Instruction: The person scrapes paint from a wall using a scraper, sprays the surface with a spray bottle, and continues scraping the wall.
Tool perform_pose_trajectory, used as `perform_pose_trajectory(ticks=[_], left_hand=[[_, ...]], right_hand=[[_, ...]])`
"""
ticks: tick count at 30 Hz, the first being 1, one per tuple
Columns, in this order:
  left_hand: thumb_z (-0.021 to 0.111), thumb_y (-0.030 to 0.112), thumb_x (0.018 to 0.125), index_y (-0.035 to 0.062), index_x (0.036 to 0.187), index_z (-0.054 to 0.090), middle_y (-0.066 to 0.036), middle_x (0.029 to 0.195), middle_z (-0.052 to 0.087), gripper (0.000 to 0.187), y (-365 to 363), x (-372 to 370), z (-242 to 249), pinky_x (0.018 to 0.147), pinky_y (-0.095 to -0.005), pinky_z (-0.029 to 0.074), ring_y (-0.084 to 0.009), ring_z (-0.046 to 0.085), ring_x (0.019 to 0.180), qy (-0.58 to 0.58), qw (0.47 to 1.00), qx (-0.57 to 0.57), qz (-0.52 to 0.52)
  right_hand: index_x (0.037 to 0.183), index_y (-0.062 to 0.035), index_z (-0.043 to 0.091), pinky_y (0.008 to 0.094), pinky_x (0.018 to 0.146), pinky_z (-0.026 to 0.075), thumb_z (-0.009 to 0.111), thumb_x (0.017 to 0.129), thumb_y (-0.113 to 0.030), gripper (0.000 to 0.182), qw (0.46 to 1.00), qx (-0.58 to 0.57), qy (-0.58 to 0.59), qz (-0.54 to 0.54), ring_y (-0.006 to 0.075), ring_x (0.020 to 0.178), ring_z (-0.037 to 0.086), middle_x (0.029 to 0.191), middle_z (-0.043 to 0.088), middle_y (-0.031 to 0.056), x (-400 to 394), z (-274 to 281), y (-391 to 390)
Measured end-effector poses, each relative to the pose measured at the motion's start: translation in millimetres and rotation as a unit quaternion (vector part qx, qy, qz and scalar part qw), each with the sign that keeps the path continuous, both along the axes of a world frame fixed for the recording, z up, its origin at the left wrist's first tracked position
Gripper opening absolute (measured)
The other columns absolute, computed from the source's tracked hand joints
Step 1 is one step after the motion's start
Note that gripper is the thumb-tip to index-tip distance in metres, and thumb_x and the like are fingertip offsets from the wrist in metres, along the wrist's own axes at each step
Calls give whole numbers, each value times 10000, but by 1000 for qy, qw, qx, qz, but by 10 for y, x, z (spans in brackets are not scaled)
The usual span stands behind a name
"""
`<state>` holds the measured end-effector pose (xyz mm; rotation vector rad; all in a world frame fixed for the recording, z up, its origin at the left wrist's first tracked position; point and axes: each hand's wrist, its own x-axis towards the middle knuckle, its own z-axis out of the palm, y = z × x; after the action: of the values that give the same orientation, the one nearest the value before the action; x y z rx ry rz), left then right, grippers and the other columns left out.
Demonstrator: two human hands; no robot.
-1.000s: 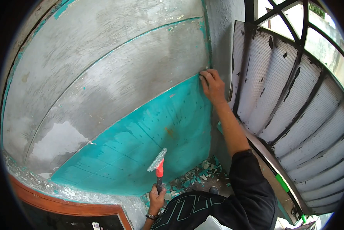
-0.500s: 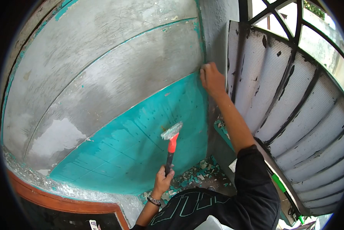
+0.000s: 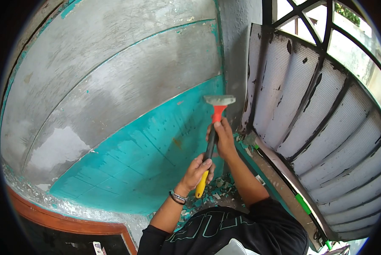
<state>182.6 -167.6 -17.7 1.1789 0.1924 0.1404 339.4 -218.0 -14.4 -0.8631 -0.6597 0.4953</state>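
A long scraper with a wide blade, a red neck, a black shaft and a yellow end is tilted up in front of the wall. Its blade is near the upper right of the turquoise paint. My left hand is wrapped round the lower shaft, just above the yellow end. Higher up, my right hand grips the shaft below the red neck. Above the turquoise area the wall is bare grey. Whether the blade touches the wall I cannot tell.
Paint flakes litter the floor below the wall. A metal gate with peeling paint stands on the right, and a black and green pole leans along it. An orange-brown wooden frame is at the lower left.
My right hand has come down from the wall corner onto the scraper's shaft. My left hand and the scraper have moved right, and the blade is higher.
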Motion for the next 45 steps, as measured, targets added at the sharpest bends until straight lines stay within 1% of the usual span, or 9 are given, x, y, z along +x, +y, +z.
perform_pose_trajectory(ticks=[1, 3, 4, 6, 12, 15, 18, 27, 45], left_hand=[[546, 225, 957, -12, 1290, 430, -13, 746, 494, 425, -36, -20, 49, 520, -244, 437, -102, 522, 593, -1, 1000, -2, -1], [546, 218, 959, -14, 1388, 356, -27, 776, 527, 523, -90, -89, 158, 542, -254, 461, -114, 550, 617, 4, 969, 244, 31], [546, 218, 959, -14, 1388, 356, -27, 776, 527, 523, -104, -136, 214, 542, -254, 461, -114, 550, 617, 4, 969, 244, 29], [521, 252, 979, -18, 1423, 321, -128, 928, 598, 556, -114, -241, 283, 629, -317, 505, -188, 600, 674, 75, 910, 398, 87], [514, 257, 981, -30, 1403, 367, -268, 1119, 608, 531, 33, -241, 83, 827, -397, 495, -374, 642, 942, -60, 817, 545, 179], [504, 271, 987, -30, 1403, 369, -269, 1089, 620, 532, 37, -277, 225, 828, -390, 494, -367, 643, 957, 15, 858, 490, 152], [497, 274, 991, -30, 1406, 370, -245, 1011, 630, 529, 128, -236, 110, 787, -375, 499, -337, 645, 861, -66, 822, 537, 180], [517, 248, 984, -33, 1394, 398, -217, 942, 625, 511, 244, -213, 186, 750, -353, 494, -259, 626, 781, -44, 841, 513, 166], [546, 167, 951, -25, 1356, 457, -280, 1017, 638, 457, 327, -437, 592, 787, -366, 500, -360, 664, 921, 41, 843, 522, 127]], right_hand=[[1213, -37, 441, 262, 543, 463, 456, 991, -331, 369, 999, 12, -2, -31, 138, 615, 560, 806, 560, 51, 77, 26, 52], [1205, -39, 444, 262, 518, 459, 456, 991, -329, 360, 998, 37, 38, -33, 135, 596, 557, 803, 558, 46, 195, 110, 105], [1196, -41, 446, 262, 494, 455, 457, 991, -326, 352, 994, 66, 78, -34, 132, 577, 553, 800, 555, 41, 226, 147, 132], [1186, -44, 445, 268, 500, 459, 448, 995, -325, 340, 994, 75, 78, -30, 135, 578, 560, 802, 559, 43, 247, 166, 196], [1222, -51, 439, 270, 499, 468, 452, 992, -339, 369, 988, 123, 94, -23, 132, 589, 567, 841, 555, 42, 195, 119, 298], [1227, -52, 437, 272, 507, 471, 446, 992, -342, 373, 986, 129, 99, -22, 133, 594, 568, 848, 554, 43, 179, 107, 347], [1223, -54, 438, 279, 516, 474, 436, 995, -337, 363, 986, 131, 104, -23, 137, 599, 569, 847, 552, 42, 185, 122, 385], [1189, -70, 448, 296, 540, 477, 419, 1003, -320, 313, 984, 133, 114, -25, 149, 626, 583, 863, 559, 40, 206, 134, 426], [1130, -58, 452, 358, 598, 527, 446, 998, -341, 312, 979, 139, 150, -1, 209, 660, 637, 905, 576, 55, 77, 151, 411]])
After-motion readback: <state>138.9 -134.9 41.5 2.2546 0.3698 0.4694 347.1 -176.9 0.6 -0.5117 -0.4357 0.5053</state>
